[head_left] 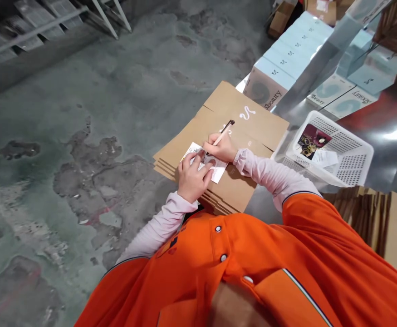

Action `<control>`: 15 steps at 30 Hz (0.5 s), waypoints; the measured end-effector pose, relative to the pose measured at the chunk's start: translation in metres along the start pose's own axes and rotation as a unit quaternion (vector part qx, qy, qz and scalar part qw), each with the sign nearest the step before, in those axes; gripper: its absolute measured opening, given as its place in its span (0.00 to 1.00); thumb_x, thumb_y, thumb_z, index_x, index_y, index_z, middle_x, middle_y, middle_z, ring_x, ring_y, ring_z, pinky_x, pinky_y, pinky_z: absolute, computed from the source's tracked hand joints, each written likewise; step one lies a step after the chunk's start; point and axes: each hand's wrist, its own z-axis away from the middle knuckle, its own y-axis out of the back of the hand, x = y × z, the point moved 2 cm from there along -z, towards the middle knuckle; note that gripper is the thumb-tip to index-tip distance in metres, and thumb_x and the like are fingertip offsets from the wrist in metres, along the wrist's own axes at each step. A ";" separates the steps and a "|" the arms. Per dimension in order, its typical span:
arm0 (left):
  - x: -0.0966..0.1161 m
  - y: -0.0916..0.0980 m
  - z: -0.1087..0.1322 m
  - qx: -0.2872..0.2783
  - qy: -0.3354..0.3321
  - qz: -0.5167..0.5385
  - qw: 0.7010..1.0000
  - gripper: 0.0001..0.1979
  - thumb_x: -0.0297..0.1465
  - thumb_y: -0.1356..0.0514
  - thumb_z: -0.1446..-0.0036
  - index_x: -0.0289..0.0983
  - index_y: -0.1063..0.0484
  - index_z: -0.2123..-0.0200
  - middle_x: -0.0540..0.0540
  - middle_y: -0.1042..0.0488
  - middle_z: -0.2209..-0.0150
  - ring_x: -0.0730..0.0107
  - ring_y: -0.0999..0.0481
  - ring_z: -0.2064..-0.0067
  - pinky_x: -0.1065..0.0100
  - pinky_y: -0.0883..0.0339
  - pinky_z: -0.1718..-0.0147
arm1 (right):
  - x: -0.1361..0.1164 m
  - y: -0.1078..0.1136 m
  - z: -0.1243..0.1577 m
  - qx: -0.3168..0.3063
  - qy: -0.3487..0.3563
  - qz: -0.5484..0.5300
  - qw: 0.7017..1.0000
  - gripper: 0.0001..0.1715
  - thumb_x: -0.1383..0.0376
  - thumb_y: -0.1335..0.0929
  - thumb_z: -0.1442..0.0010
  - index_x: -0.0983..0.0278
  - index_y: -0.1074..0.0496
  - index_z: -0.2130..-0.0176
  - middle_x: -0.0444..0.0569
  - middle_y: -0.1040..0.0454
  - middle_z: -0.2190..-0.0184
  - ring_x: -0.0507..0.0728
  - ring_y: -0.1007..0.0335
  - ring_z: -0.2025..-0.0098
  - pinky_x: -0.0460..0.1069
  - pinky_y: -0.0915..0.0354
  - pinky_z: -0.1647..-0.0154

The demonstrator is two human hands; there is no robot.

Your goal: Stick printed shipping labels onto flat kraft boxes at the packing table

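Writing on white slip (203,162), atop flattened carton stack (234,136). Right hand (223,147) pinching pen (224,132), tip on slip. Left hand (193,176) flat, fingers pressing slip's near edge, grasping nothing. Entry judged mid-way; slip part-marked, extent illegible. White basket (355,159) right of stack; boxed goods (269,79) beyond stack.

1. Metal table (385,136), reflective surface; carries a stack of flattened cardboard boxes (252,127) at its left edge.
2. White perforated basket (348,159) lies on the table, just right of the stack; pale blue cartons (286,59) stand in a row behind.
3. Concrete floor (82,136), stained, lies left of the table.
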 end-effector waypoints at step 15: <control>0.000 0.001 -0.001 -0.012 0.012 0.017 1.000 0.15 0.37 0.45 0.35 0.45 0.21 0.50 0.39 0.28 0.43 0.48 0.38 0.40 0.49 0.45 0.45 | -0.009 0.002 -0.002 -0.036 -0.017 0.037 0.999 0.21 0.66 0.34 0.47 0.63 0.49 0.84 0.38 0.51 0.86 0.46 0.55 0.79 0.46 0.56 0.77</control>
